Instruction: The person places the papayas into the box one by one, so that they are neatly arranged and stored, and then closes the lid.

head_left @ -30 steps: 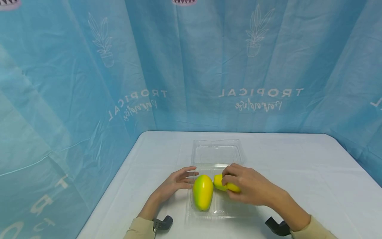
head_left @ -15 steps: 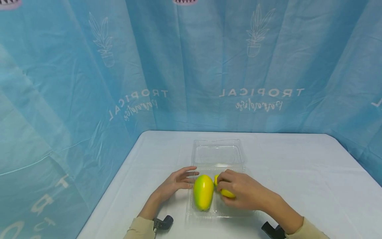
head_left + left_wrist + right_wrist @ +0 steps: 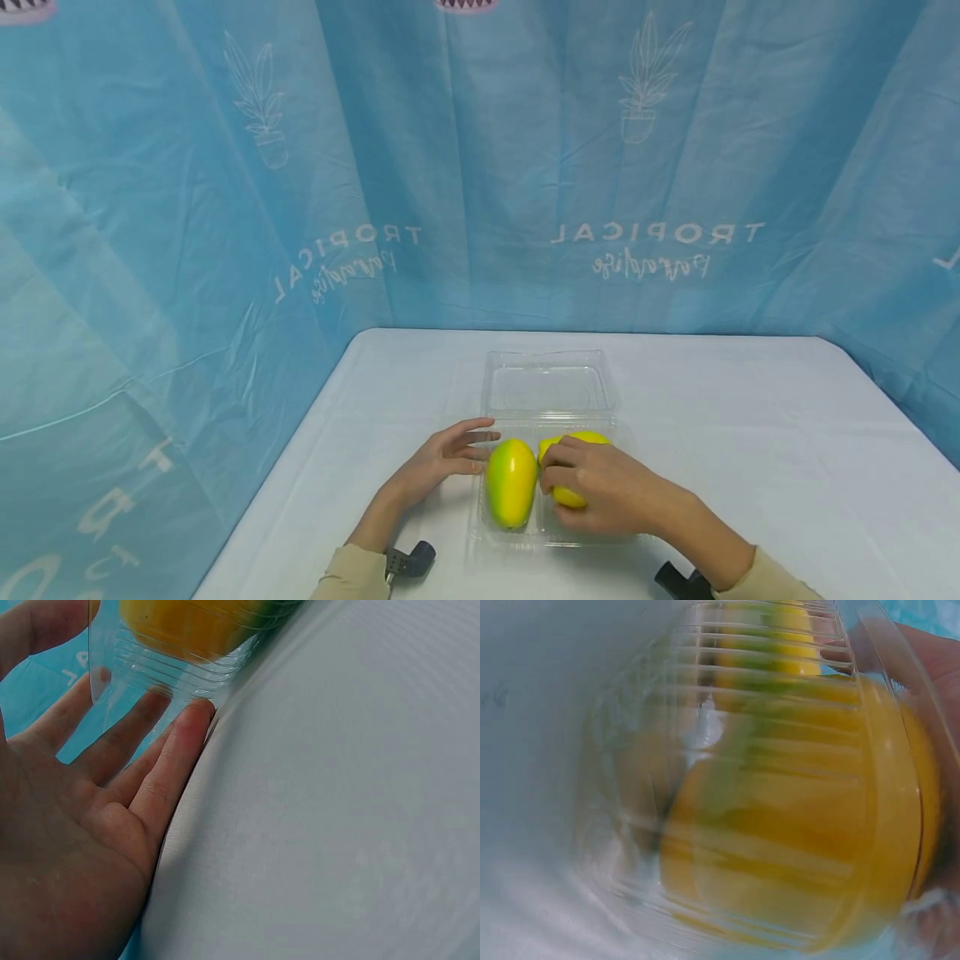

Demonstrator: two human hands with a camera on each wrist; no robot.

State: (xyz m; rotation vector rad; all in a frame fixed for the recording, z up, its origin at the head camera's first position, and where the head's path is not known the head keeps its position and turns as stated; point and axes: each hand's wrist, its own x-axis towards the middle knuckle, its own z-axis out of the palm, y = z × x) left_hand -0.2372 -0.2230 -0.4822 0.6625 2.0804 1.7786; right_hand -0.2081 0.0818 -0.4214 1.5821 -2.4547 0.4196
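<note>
A yellow-green mango [image 3: 512,483] lies lengthwise in the left half of a clear plastic clamshell box [image 3: 551,542]. Inside the right half, my right hand [image 3: 611,485] grips a second yellow mango [image 3: 570,497], covering its middle, with yellow showing on both sides of the hand. The right wrist view has this mango [image 3: 802,825] large and blurred behind the ribbed clear wall. At the box's left side my left hand [image 3: 446,457] holds its fingers spread. In the left wrist view, its fingertips [image 3: 196,711] are right at the box's wall and the thumb is near the rim.
The box's lid [image 3: 547,383] lies folded back flat, away from me. Everything rests on a table with a white cloth [image 3: 750,433]. Blue printed curtains [image 3: 480,167] hang behind the table and on its left. A dark wrist camera mount [image 3: 411,558] sits on the left wrist.
My right hand has shifted slightly left and toward me, and the mango in it has turned, so yellow now shows beyond the hand too. The left hand and the other mango have stayed put.
</note>
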